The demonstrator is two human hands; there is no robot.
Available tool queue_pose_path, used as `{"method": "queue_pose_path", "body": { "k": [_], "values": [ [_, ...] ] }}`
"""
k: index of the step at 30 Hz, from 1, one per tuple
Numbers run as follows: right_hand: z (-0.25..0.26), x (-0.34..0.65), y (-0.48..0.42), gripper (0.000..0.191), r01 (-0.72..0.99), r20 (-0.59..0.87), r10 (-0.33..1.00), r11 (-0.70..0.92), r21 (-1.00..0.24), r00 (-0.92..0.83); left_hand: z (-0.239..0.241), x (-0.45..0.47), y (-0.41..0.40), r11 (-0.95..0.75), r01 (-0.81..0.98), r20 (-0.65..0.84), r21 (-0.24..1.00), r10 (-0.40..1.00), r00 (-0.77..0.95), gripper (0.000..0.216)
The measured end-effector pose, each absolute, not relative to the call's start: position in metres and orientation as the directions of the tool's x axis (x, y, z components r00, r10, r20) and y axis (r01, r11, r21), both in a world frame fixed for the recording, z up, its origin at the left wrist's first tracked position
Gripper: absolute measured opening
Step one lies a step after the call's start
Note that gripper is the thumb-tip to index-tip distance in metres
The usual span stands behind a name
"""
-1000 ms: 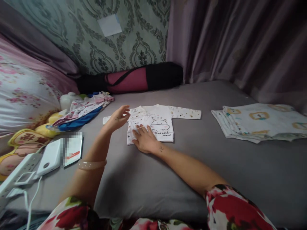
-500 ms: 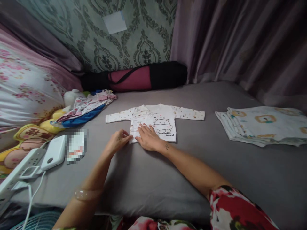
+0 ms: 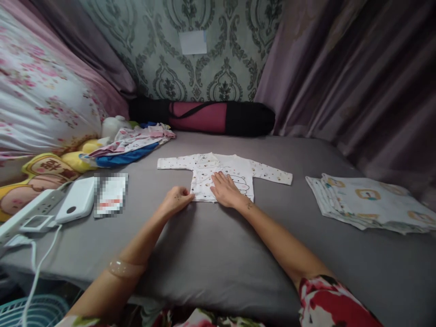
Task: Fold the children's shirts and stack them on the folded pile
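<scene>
A small white baby shirt [image 3: 204, 179] lies spread on the grey sheet, both long sleeves stretched out sideways. Small printed figures cover its sleeves and left front panel, and a cartoon animal shows partly on the right. My left hand [image 3: 177, 199] pinches the shirt's lower left corner between thumb and fingers. Flat on the middle of the front rests my right hand [image 3: 225, 190], fingers spread and pointing away from me, covering part of the cartoon print.
Folded patterned cloths [image 3: 371, 202] lie at the right. Along the wall stretches a long black and maroon bag [image 3: 200, 117]. At left are rumpled clothes [image 3: 136, 141], a yellow cushion [image 3: 44, 175], a white power bank [image 3: 77, 200], a power strip [image 3: 32, 213] and a blurred packet [image 3: 111, 195].
My right hand has slid rightward over the shirt, uncovering more of the left panel and hiding more of the cartoon. My left hand stays at the lower left corner. The view has shifted.
</scene>
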State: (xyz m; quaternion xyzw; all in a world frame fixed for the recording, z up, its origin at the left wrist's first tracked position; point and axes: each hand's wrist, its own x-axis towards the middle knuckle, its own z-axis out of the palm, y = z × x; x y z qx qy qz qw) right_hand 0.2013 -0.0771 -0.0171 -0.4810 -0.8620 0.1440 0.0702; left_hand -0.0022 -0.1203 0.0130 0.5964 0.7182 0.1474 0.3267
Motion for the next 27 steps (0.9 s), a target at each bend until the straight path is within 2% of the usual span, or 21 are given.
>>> {"method": "queue_pose_path", "body": {
  "k": [4, 8, 12, 16, 20, 23, 25, 27],
  "values": [
    [-0.016, 0.199, -0.081, 0.063, 0.812, -0.036, 0.847, 0.495, -0.310, -0.530, 0.007, -0.007, -0.121, 0.235, 0.711, -0.242, 0.662, 0.966, -0.094, 0.018],
    [-0.015, 0.198, -0.087, 0.063, 0.823, -0.037, 0.857, 0.481, -0.303, -0.515, 0.001, -0.009, -0.124, 0.119, 0.741, -0.143, 0.661, 0.989, -0.031, 0.026],
    [-0.017, 0.195, -0.090, 0.063, 0.836, -0.028, 0.869, 0.467, -0.286, -0.495, -0.002, -0.006, -0.129, -0.027, 0.842, -0.106, 0.538, 0.990, 0.099, 0.022],
    [-0.018, 0.192, -0.090, 0.063, 0.845, -0.019, 0.877, 0.456, -0.280, -0.480, -0.002, -0.001, -0.133, -0.021, 0.908, -0.124, 0.418, 0.989, 0.079, 0.019],
    [-0.011, 0.200, -0.092, 0.065, 0.819, -0.064, 0.856, 0.466, -0.333, -0.513, 0.006, -0.002, -0.133, -0.015, 0.969, -0.152, 0.248, 0.987, 0.055, 0.019],
    [-0.003, 0.213, -0.094, 0.058, 0.752, -0.066, 0.799, 0.530, -0.392, -0.597, 0.016, -0.007, -0.126, -0.051, 0.978, -0.208, 0.203, 0.974, 0.094, 0.016],
    [0.000, 0.222, -0.094, 0.050, 0.735, -0.013, 0.797, 0.551, -0.395, -0.604, 0.019, -0.006, -0.117, -0.081, 0.979, -0.156, 0.187, 0.981, 0.112, 0.018],
    [0.001, 0.228, -0.093, 0.049, 0.780, 0.052, 0.837, 0.529, -0.334, -0.545, 0.017, 0.001, -0.107, -0.163, 0.968, 0.016, 0.189, 0.986, 0.163, 0.023]
  ]
}}
